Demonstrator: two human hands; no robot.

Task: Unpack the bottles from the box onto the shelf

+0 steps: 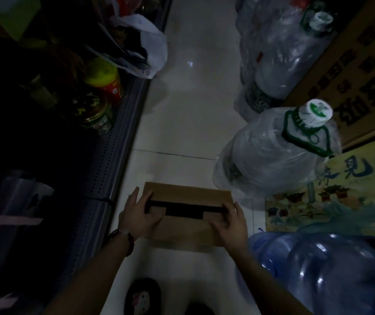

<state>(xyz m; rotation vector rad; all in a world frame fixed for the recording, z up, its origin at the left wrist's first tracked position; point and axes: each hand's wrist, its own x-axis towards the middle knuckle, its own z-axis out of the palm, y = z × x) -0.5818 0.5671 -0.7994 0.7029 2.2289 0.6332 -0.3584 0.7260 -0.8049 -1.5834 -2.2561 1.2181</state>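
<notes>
Closed cardboard box (186, 214) sits on the pale floor (195, 98) near the person, just right of the shelf (122, 123). Left hand (136, 218) holds its left end, right hand (232, 226) its right end; hands apart, fingers curled over the taped top

The box (186, 214) sits on the floor (193, 98), shelf (104, 160) left, apparently wrapped jugs (273, 160) right.
</notes>
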